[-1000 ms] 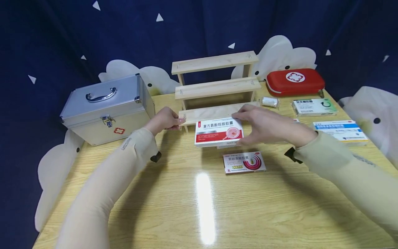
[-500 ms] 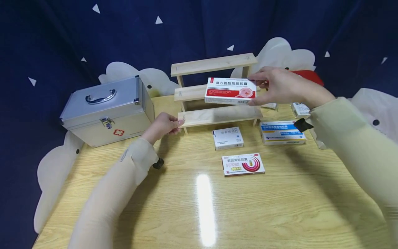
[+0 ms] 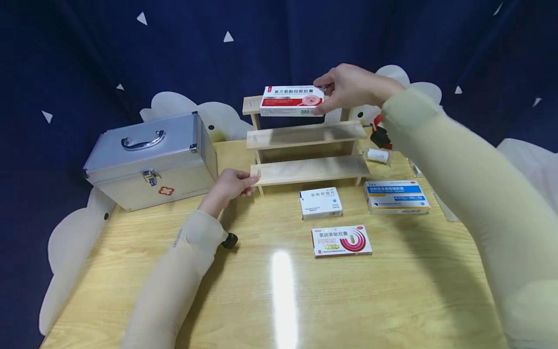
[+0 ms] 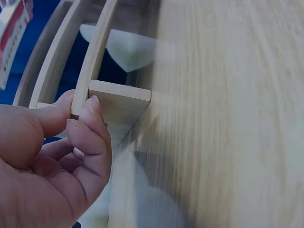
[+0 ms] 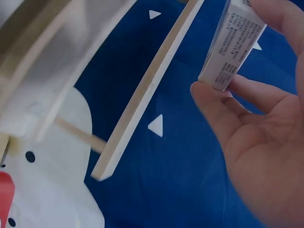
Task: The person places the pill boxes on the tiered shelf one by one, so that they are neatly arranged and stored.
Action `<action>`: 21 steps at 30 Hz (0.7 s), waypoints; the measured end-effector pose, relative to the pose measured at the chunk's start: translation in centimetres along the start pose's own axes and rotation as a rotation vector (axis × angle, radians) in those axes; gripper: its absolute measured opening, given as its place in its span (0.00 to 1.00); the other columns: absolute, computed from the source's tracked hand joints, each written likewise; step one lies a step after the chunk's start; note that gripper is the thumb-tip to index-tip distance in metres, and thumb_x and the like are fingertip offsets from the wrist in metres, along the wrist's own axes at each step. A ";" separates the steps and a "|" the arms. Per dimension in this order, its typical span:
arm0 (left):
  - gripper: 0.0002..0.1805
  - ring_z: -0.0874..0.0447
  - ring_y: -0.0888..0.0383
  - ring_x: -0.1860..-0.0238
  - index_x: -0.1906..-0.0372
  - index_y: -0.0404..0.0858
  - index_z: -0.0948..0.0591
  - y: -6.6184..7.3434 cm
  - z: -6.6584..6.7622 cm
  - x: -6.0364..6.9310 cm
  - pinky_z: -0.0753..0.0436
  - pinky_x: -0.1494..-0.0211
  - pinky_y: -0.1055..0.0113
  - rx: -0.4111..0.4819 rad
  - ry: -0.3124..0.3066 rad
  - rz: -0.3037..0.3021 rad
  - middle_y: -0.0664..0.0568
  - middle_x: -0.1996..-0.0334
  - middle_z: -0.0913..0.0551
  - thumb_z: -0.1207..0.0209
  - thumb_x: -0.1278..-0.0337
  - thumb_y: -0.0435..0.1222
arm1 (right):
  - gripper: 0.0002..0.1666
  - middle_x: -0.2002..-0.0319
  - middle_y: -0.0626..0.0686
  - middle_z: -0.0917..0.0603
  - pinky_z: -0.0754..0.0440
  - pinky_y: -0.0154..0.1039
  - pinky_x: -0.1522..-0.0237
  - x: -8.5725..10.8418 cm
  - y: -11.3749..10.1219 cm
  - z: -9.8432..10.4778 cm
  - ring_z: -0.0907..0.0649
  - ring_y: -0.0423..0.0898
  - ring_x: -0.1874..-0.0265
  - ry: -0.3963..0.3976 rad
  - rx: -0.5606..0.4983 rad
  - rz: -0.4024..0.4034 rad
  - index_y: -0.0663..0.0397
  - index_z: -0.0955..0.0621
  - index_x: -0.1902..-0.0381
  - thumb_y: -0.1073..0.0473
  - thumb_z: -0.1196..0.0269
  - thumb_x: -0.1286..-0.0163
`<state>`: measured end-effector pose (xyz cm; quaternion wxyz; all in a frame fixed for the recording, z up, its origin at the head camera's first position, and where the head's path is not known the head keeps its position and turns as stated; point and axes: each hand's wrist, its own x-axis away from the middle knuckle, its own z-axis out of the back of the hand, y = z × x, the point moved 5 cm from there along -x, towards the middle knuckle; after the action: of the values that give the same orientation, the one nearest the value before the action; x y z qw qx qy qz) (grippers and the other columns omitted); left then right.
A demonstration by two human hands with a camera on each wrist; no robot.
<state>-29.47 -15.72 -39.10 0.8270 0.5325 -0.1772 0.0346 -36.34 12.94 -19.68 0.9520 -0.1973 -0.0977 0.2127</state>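
Note:
My right hand [image 3: 344, 89] grips the right end of a red and white medicine box [image 3: 291, 101], held in front of the top step of a wooden three-step rack [image 3: 309, 170]. In the right wrist view the box's printed side [image 5: 232, 47] shows between thumb and fingers, apart from the top board [image 5: 142, 95]. With thumb and fingers, my left hand [image 3: 234, 186] pinches the left end of the rack's lowest board. The left wrist view shows that board [image 4: 92, 61] between the left thumb and fingertips.
A white medicine box [image 3: 320, 202], a pink-swirl box [image 3: 342, 241] and a blue and white box [image 3: 396, 197] lie before the rack. A silver first-aid case [image 3: 150, 157] stands left. A white roll [image 3: 377, 155] sits right; the right sleeve mostly hides a red pouch [image 3: 378, 121].
My right hand has lifted the red and white medicine box up and back, from the lowest step's front to the top step's level. The left hand keeps its pinch on the rack.

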 end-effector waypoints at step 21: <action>0.18 0.22 0.61 0.74 0.49 0.30 0.18 0.2 -1.6 1.8 0.23 0.67 0.69 0.017 0.023 -0.028 0.41 0.65 0.15 0.40 0.31 0.41 | 0.53 0.34 0.52 0.28 0.34 0.39 0.38 -7.3 -2.1 -1.6 0.29 0.46 0.42 -0.127 -0.014 -0.030 0.53 0.43 0.22 0.45 0.29 0.37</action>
<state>-27.48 -14.46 -38.93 0.8247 0.5417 -0.1600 0.0305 -41.66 7.43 -21.02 0.9455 -0.1887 -0.1625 0.2097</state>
